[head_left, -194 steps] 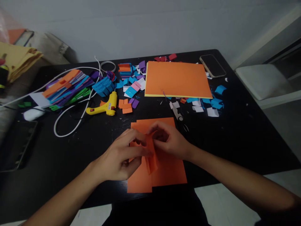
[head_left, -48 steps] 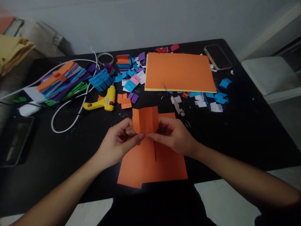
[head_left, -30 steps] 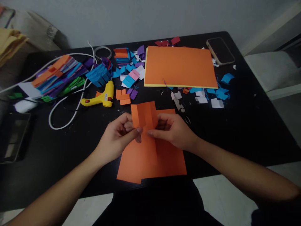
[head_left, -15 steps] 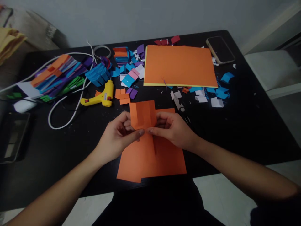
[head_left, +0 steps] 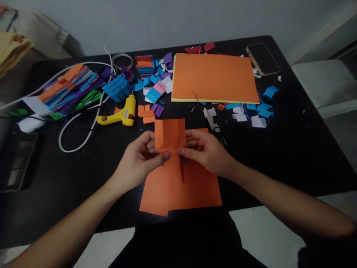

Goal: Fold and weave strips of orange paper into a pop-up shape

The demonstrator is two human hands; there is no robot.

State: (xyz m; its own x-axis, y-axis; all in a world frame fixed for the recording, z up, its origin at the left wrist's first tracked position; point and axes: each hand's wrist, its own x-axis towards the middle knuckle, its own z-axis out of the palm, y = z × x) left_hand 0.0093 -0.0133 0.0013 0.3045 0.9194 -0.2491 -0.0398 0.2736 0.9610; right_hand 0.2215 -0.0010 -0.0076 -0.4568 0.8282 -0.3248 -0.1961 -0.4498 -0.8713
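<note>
A creased strip of orange paper [head_left: 170,134] is held between my two hands, its upper part raised and its lower part running down toward me. My left hand [head_left: 142,158] pinches the strip's left side, thumb in front and fingers behind. On the right side, my right hand [head_left: 208,150] grips it the same way, with the thumb near the crease. Beneath lies a larger orange sheet [head_left: 199,190] on the black table, partly covered by the strip and my hands.
A yellow glue gun [head_left: 122,113] lies left of my hands, near a white cable [head_left: 64,137]. Beyond are an orange sheet stack [head_left: 214,78], a phone [head_left: 262,59], a grey cutter [head_left: 212,121], folded paper bundles [head_left: 72,87] and blue scraps [head_left: 264,110].
My right thumb has shifted slightly up and right along the strip. The strip's raised part stands a little straighter. Both hands keep their hold.
</note>
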